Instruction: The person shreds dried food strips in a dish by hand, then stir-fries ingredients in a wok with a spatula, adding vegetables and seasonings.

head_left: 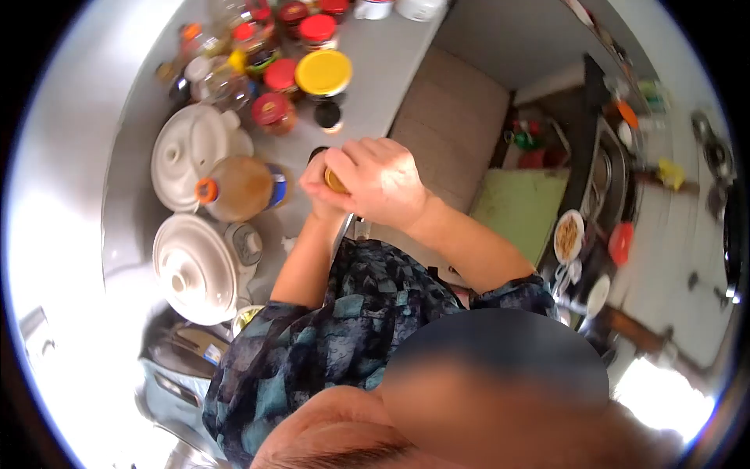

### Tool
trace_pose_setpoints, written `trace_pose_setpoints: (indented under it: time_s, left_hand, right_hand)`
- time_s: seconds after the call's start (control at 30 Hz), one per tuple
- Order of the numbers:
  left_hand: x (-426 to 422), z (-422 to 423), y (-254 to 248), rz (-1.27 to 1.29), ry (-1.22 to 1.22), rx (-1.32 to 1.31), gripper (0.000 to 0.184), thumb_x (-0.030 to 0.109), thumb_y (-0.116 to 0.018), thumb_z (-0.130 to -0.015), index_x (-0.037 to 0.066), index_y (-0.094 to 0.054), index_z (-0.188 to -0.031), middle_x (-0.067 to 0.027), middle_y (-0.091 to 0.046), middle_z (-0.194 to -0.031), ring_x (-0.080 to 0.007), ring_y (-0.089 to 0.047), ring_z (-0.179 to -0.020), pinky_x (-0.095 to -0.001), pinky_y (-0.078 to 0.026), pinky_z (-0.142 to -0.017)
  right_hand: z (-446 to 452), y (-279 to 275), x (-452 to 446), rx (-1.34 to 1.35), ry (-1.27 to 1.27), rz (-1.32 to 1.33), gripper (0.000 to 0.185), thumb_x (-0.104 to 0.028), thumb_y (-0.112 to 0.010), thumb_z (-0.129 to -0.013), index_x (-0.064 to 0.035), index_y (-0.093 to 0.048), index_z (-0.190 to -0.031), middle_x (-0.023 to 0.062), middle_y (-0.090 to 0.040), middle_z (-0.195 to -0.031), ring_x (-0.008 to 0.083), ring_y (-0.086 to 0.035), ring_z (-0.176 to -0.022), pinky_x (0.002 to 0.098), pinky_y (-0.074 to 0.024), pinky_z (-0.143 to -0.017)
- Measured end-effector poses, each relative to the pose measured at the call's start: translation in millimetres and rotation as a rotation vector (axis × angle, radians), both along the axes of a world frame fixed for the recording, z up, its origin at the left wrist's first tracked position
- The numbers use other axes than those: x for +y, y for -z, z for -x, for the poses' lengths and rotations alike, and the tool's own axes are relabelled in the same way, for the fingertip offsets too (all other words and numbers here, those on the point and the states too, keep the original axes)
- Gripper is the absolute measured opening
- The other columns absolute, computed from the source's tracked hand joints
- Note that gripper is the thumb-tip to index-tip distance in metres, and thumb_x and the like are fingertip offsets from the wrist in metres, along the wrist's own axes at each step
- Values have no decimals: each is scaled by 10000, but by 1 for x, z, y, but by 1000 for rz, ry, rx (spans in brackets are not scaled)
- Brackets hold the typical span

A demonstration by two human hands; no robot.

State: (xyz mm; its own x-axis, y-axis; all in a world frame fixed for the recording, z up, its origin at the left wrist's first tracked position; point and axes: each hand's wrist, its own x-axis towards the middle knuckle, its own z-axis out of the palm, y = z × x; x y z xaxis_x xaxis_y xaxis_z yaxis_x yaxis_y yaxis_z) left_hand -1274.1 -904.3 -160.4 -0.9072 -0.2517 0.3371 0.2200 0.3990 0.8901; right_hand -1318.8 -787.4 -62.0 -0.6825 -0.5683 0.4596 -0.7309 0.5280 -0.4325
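My right hand (383,176) is closed over the top of a small jar with a yellow-gold lid (335,181). From the other side my left hand (319,191) wraps round the same jar, so most of it is hidden by my fingers. Both hands meet at the edge of the grey counter (373,86). A dark round thing (318,154) shows just beyond my left fingers; I cannot make out what it is. Beyond my hands stand a small jar with a black lid (328,116) and a larger jar with a yellow lid (323,73).
Several red-lidded jars (273,112) and bottles crowd the counter's far end. A big bottle with an orange cap (238,189) stands between two white lidded pots (195,270). Across the floor (445,109), a plate of food (569,237) sits near the stove (605,176).
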Motion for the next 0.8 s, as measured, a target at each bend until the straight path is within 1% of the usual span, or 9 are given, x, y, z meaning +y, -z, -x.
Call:
trace_pose_setpoints:
  time_s: [0.03,0.17,0.3,0.33,0.4,0.53,0.67,0.73,0.8]
  left_hand:
    - [15,-4,-5,-37,64,-47,178,204,-703,-752,53,-612,-771,-112,-616,-699,-222,-599,-599,-328,-478,-541]
    - [82,-20,-33,-49,578,-159,155,175,-692,-761,54,-612,-814,-95,-642,-741,-193,-626,-660,-318,-484,-564]
    - [144,-85,-21,-98,1058,-327,172,94,-643,-788,37,-608,-945,-110,-660,-849,-195,-654,-826,-320,-509,-675]
    - [159,-81,-55,-161,1127,-363,144,103,-703,-697,33,-625,-797,-126,-631,-702,-201,-642,-650,-309,-488,-578]
    - [191,-111,-57,-107,1304,-344,165,133,-732,-648,27,-614,-695,-140,-583,-606,-227,-586,-533,-314,-462,-517]
    - [263,-165,-68,-32,1693,-537,190,136,-737,-647,20,-599,-707,-154,-594,-636,-259,-528,-513,-335,-445,-517]
    - [334,-241,-79,73,1934,-524,128,78,-685,-650,9,-584,-688,-149,-602,-622,-199,-525,-515,-336,-445,-526]
    - [345,-220,-36,118,1968,-572,173,120,-719,-654,6,-599,-706,-154,-607,-641,-240,-545,-527,-358,-444,-539]
    - [404,-269,-21,234,2054,-598,155,86,-701,-659,-3,-582,-700,-120,-585,-614,-147,-517,-534,-326,-437,-529]
  right_hand:
    - [0,-2,15,61,26,31,335,-408,-706,-749,-133,-518,-713,14,-472,-579,187,-539,-507,303,-428,-479]
    - [-37,-24,96,71,130,9,331,-390,-722,-738,-143,-516,-660,-13,-443,-536,156,-507,-452,294,-402,-442]
    - [-120,-29,190,-13,232,-16,235,-318,-744,-706,-145,-586,-724,-8,-450,-552,151,-489,-447,296,-378,-430]
    - [-141,-32,202,-22,255,-19,226,-300,-748,-701,-137,-595,-731,-5,-446,-554,151,-482,-442,298,-372,-426]
    - [-189,-48,234,-47,313,-75,224,-278,-752,-701,-116,-599,-722,-1,-438,-560,155,-474,-437,298,-366,-420]
    - [-289,-56,305,-20,360,-152,239,-282,-749,-715,-113,-582,-735,-10,-436,-589,142,-496,-506,288,-382,-482]
    - [-410,-72,365,-131,395,-288,239,-245,-664,-766,-122,-563,-944,1,-506,-795,145,-510,-654,279,-397,-589]
    - [-407,-20,374,-94,397,-275,254,-206,-614,-753,-133,-552,-989,23,-516,-877,156,-535,-731,290,-428,-632]
    - [-478,-11,429,-113,416,-287,281,-182,-588,-730,-137,-549,-1004,63,-523,-1053,174,-553,-864,306,-474,-727]
